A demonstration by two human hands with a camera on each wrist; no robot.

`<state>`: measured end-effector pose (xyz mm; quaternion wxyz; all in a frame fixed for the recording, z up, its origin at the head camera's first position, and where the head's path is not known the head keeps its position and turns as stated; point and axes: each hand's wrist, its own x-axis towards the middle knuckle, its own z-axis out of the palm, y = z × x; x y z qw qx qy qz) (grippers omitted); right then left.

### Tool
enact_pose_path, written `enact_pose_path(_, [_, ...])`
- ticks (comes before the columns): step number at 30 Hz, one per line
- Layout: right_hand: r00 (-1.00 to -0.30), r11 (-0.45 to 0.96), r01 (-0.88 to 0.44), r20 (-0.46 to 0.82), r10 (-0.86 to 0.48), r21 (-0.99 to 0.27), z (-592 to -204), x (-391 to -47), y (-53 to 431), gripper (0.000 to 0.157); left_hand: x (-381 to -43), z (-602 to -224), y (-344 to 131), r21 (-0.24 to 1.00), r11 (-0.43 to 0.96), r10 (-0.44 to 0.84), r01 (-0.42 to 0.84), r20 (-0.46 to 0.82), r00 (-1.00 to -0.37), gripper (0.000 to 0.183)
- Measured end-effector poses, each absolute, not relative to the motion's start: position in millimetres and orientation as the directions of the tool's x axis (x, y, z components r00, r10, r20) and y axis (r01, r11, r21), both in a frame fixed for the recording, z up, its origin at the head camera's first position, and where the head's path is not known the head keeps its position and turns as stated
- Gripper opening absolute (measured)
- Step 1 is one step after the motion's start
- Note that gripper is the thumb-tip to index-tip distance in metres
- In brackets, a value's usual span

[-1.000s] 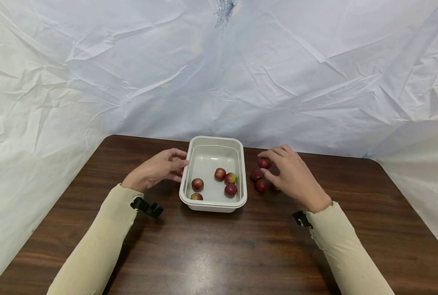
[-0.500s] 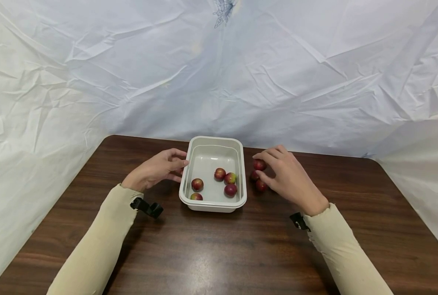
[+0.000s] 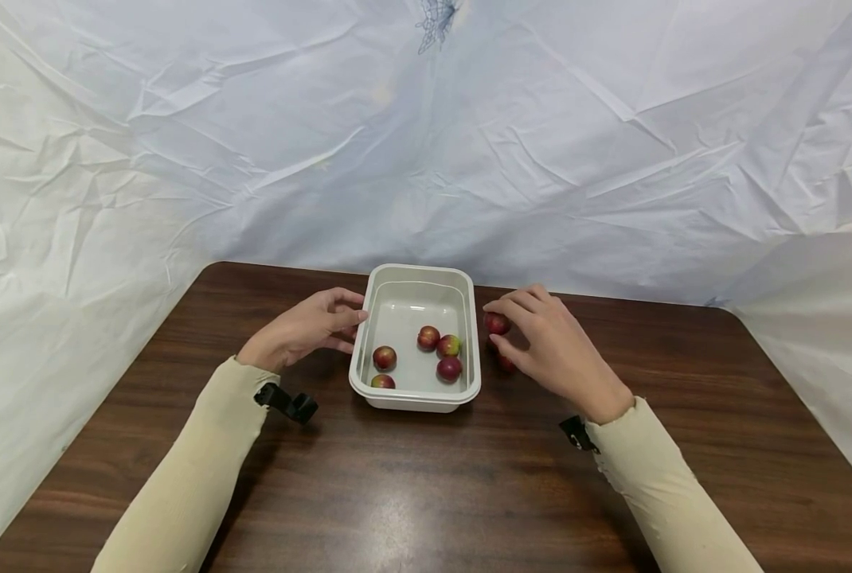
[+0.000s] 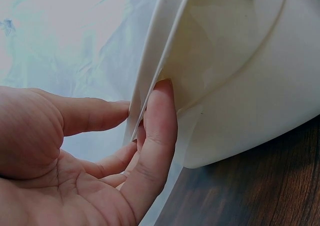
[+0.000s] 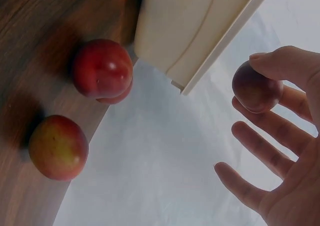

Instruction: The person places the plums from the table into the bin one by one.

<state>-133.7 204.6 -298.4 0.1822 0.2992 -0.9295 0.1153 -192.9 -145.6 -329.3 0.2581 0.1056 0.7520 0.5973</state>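
While the left hand (image 3: 310, 326) pinches the left rim of the white tub (image 3: 412, 404) between thumb and fingers, the right hand (image 3: 553, 344) grasps a single plum (image 5: 256, 88) between thumb and fingertips. The held plum is outside the tub, just beside its right wall. Five plums (image 3: 428, 338) lie on the tub floor: two at near left, three toward the right. On the table (image 3: 426, 493), the right wrist view shows a red plum (image 5: 101, 68), another plum (image 5: 117, 98) partly hidden behind it, and a yellow-red plum (image 5: 58, 147) set apart.
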Motion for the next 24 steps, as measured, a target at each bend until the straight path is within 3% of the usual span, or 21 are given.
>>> enact_pose_path(24, [-0.716,0.745,-0.658,0.402,-0.571,-0.112,-307,-128,190,0.035,-192,-329,-146,0.949,0.279,0.459,-0.147,-0.266,-0.848,0.047])
